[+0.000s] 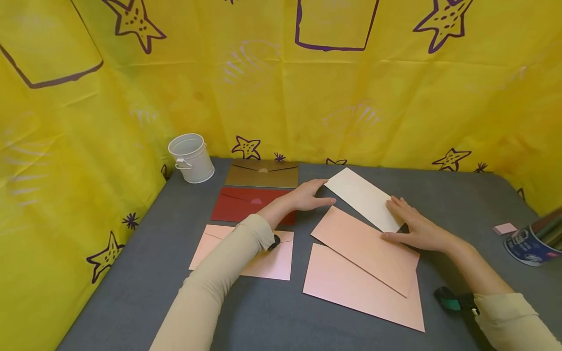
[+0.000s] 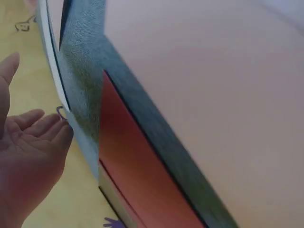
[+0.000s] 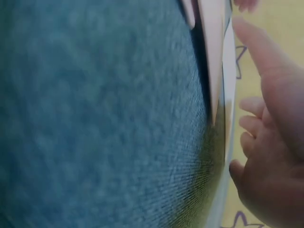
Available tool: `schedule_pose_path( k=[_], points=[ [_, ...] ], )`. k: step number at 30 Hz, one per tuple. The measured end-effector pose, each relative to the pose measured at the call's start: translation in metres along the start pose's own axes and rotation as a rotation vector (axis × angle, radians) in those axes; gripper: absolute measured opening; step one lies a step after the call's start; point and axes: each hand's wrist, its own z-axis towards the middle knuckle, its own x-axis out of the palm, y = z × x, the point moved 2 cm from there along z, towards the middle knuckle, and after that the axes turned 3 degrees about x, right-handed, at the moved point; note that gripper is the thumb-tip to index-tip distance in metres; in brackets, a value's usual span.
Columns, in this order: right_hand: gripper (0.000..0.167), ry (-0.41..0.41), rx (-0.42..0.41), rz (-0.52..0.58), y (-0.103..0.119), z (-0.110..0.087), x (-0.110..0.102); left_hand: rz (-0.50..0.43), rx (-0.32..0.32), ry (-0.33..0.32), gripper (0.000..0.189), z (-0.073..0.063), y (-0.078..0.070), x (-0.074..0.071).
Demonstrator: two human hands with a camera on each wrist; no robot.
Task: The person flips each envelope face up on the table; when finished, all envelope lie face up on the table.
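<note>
Paper point(image 1: 362, 200), white and oblong, lies slantwise on the grey table point(image 1: 145, 292) between two bare hands. The left hand point(image 1: 309, 196) reaches its left corner with extended fingertips, the thumb held apart and pointing toward the nearest corner of the upper pink sheet point(image 1: 366, 246); nothing is gripped, and the left wrist view likewise shows this hand loosely spread. The right hand point(image 1: 414, 225) is also unclenched, its fingers lying along the right end of the white paper while the thumb stretches over the top edge of that same pink sheet; whether the thumb presses down cannot be told. Below, the upper pink sheet partly covers a lower pink sheet point(image 1: 347, 285), the two set at different angles. To the left stands a column of three flapped envelopes: gold envelope point(image 1: 263, 175) farthest, red envelope point(image 1: 239, 204) in the middle, pink envelope point(image 1: 272, 265) nearest, the left forearm crossing above the last two. A white bucket point(image 1: 195, 163) stands beyond them in the far left corner, close to the yellow cloth point(image 1: 197, 97). At the far right, a small pink block point(image 1: 505, 228) sits just beside a blue tin point(image 1: 529, 247).
</note>
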Motion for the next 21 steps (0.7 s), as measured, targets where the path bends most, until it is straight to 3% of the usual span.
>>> schedule_pose_path(
  k=[7, 14, 21],
  points=[
    [0.101, 0.019, 0.016, -0.023, -0.009, 0.001, 0.001, -0.072, -0.094, -0.044, 0.084, 0.014, 0.000, 0.005],
    [0.100, 0.006, 0.037, -0.029, -0.013, 0.000, 0.004, -0.074, -0.086, -0.039, 0.086, 0.017, 0.004, 0.012],
    [0.099, 0.001, 0.040, -0.056, -0.015, 0.000, 0.004, -0.131, -0.099, -0.077, 0.084, 0.016, 0.003, 0.012]
  ],
)
